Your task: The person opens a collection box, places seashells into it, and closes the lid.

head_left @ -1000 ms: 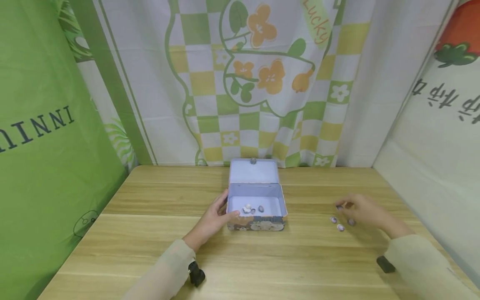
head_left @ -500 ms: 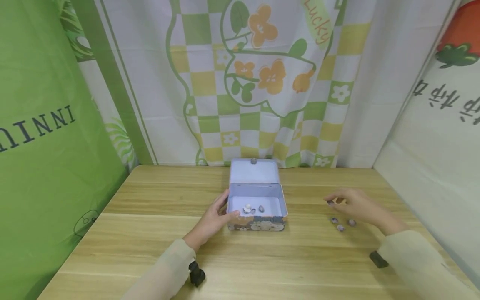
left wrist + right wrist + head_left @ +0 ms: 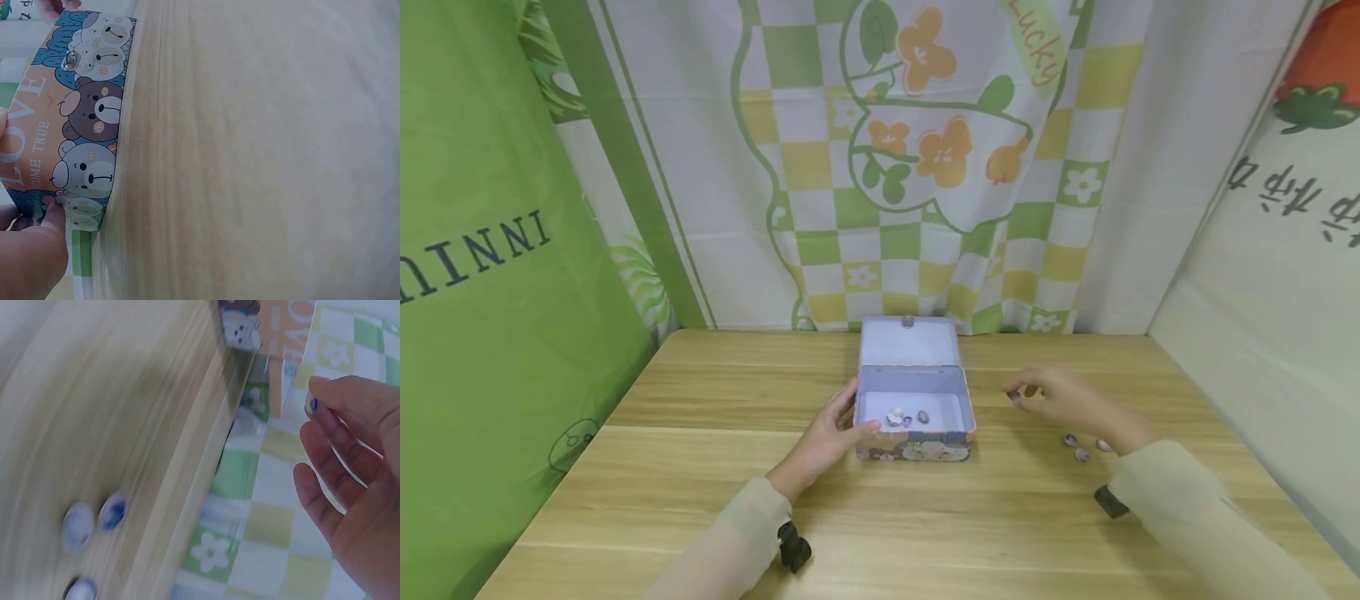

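Observation:
My left hand [image 3: 820, 435] grips the left side of a printed tin box [image 3: 934, 451], thumb over its front rim and fingers along the side wall. The box's lid [image 3: 908, 342] stands raised at the back. Inside, toward the front, lie a white shell [image 3: 895, 416], a brownish oval shell [image 3: 923, 417] and a smaller piece [image 3: 907, 422]. To the right of the box, above the table, my right hand [image 3: 1067, 406] pinches a small seashell [image 3: 311, 402] between thumb and forefinger, its dark blue inside partly showing. The other fingers are loosely bent.
Three more shells, white with purple-blue insides, lie on the wooden table [image 3: 985, 517] at the right; one is this shell [image 3: 1082, 455]. A patterned curtain [image 3: 880, 275] hangs behind the table's far edge. Green cloth [image 3: 512, 375] borders the left, pale cloth [image 3: 1262, 317] the right.
My right hand has moved left with the pinched shell, away from the three shells and closer to the box. My left hand and the box stay where they were.

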The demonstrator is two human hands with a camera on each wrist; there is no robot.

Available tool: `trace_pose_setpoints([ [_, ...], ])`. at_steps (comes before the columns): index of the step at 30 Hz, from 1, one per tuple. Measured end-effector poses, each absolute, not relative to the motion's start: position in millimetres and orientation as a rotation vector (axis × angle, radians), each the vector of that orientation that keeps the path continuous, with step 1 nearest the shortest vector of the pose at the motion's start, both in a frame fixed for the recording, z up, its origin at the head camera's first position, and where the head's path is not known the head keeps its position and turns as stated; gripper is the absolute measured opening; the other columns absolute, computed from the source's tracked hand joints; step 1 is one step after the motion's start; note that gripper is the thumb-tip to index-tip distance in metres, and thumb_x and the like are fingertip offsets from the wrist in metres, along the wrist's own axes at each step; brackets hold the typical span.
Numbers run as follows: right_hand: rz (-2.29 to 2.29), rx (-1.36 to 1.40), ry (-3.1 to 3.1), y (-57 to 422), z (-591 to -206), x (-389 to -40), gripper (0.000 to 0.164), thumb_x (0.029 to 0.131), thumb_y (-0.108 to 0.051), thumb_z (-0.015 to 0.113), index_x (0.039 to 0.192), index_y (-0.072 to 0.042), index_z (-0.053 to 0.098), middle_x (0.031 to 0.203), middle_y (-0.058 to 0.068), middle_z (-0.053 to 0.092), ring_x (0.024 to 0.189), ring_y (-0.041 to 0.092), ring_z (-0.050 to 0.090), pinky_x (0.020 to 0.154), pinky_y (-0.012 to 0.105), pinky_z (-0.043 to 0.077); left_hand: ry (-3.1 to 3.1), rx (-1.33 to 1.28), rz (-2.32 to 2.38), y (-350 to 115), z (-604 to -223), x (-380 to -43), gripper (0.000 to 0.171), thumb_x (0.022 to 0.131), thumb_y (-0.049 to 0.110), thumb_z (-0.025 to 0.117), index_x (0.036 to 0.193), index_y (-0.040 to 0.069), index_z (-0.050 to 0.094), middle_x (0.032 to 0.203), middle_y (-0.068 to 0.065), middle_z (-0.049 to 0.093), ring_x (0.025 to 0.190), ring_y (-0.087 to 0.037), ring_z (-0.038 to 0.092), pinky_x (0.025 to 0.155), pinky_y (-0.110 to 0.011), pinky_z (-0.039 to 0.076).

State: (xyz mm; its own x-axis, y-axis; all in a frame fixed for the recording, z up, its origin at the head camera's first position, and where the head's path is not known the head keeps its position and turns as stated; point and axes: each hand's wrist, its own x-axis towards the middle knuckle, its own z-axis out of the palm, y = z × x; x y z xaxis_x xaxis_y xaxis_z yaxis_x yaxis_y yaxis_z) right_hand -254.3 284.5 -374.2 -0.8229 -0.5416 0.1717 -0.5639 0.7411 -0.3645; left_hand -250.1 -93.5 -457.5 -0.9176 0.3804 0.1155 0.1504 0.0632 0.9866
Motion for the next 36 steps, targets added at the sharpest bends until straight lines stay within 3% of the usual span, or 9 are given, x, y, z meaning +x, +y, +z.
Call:
trace_pose_setpoints([
  [10,0.685,0.997,-2.81,243,-378,-266,0.02,0.092,-0.008,0.071,0.112,-0.007,0.076,0.107,0.007,0.071,0.089,0.021,0.065,0.073,0.032,0.057,2.178,0.545,1.958,-93,-458,-251,0.083,0.096,0.008,0.067,0.16,0.004,0.014,0.166,-0.015,0.011,0.15,-0.037,0.015,0.12,-0.048,0.022],
  [20,0.734,1.101,-2.755,212,-385,-275,0.021,0.091,-0.006,0.073,0.111,-0.003,0.075,0.108,0.007,0.072,0.087,0.018,0.065,0.073,0.027,0.057,2.16,0.54,1.963,-95,-457,-249,0.09,0.095,0.02,0.072,0.16,0.005,0.013,0.166,-0.013,0.01,0.15,-0.035,0.014,0.121,-0.047,0.021],
  [36,0.743,1.128,-2.745,195,-399,-287,0.022,0.091,-0.006,0.072,0.112,-0.004,0.074,0.105,0.005,0.072,0.088,0.021,0.064,0.075,0.028,0.056,2.162,0.518,1.97,-93,-458,-250,0.082,0.097,0.01,0.067,0.161,0.008,0.015,0.166,-0.013,0.01,0.149,-0.038,0.017,0.119,-0.049,0.024],
])
